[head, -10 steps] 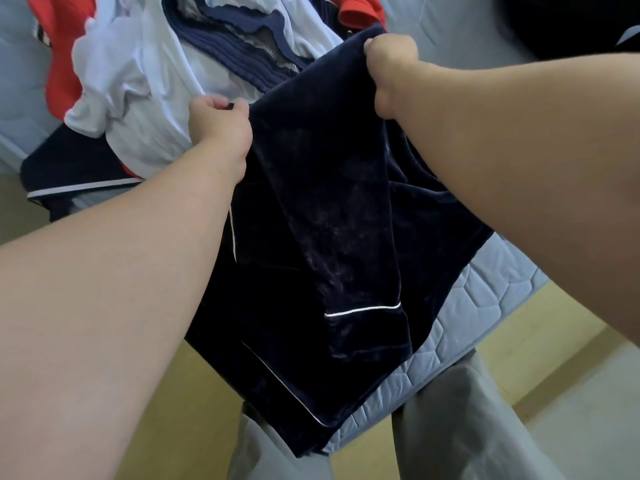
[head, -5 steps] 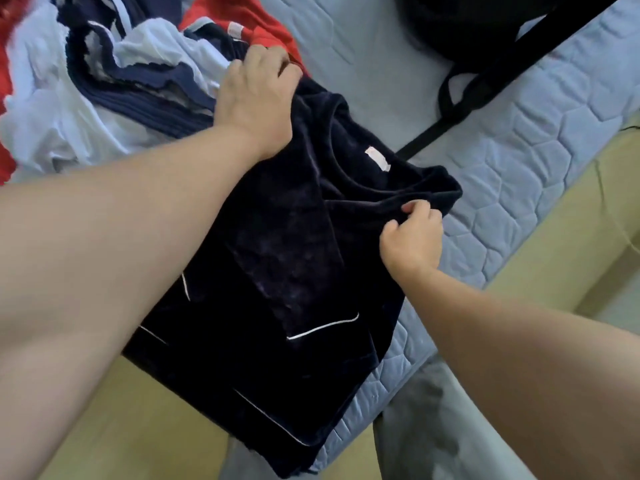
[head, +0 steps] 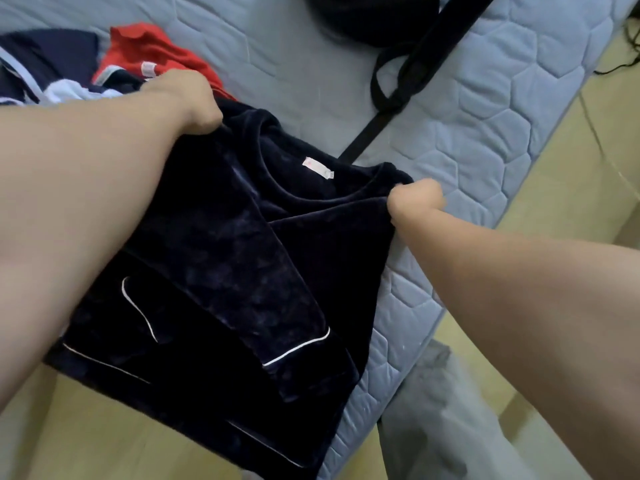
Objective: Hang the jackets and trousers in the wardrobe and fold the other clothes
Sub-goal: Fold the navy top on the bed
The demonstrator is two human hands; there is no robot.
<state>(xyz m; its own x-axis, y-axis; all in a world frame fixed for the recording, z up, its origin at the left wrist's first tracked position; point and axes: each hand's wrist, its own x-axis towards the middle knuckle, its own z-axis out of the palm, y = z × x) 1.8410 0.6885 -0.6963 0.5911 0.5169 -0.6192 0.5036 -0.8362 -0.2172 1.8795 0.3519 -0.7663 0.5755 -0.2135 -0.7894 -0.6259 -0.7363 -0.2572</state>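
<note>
While I held it: navy top (head: pixel 242 271) on mattress (head: pixel 485 133).
Left hand (head: pixel 183 102), right hand (head: pixel 415 199): gripped its shoulders.
Black bag (head: pixel 363 15): contents hidden.

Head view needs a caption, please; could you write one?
Left hand and right hand grip a navy velvet top on a mattress.

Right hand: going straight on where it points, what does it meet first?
The right hand first meets the navy top it grips, near the neck label; beyond, probably the left hand. Depth unclear.
</note>
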